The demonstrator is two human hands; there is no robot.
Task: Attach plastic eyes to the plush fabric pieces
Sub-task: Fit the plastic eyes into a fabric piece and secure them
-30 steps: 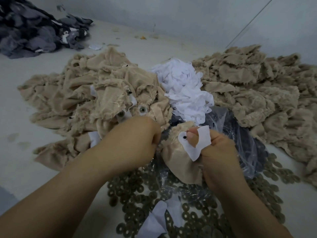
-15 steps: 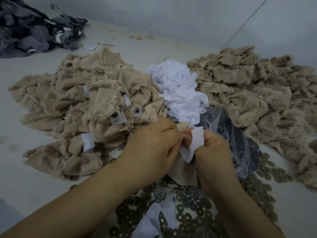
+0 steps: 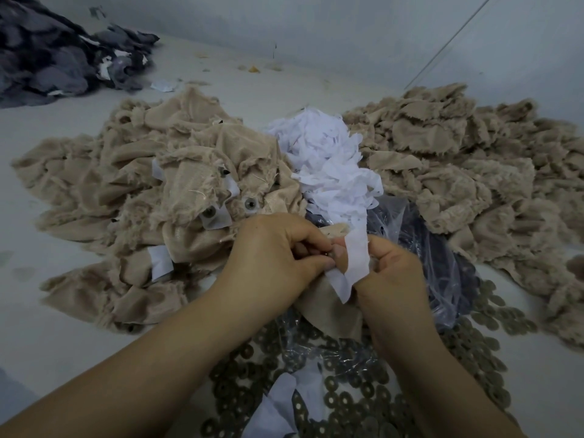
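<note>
Both hands [image 3: 331, 257] pinch tan plush [image 3: 328, 311], seemingly, above a pale littered floor [image 3: 63, 358].

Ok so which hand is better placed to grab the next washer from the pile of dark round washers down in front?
Probably the left hand: it only pinches at the spot between the thumbs, while the right hand grips the beige plush fabric piece and its white paper strip. The dark round washers lie below both.

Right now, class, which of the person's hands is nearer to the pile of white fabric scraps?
Right. The right hand sits just below the white scrap pile, near its lower edge, pinching a white strip. The left hand lies below and further left of the pile.
</note>
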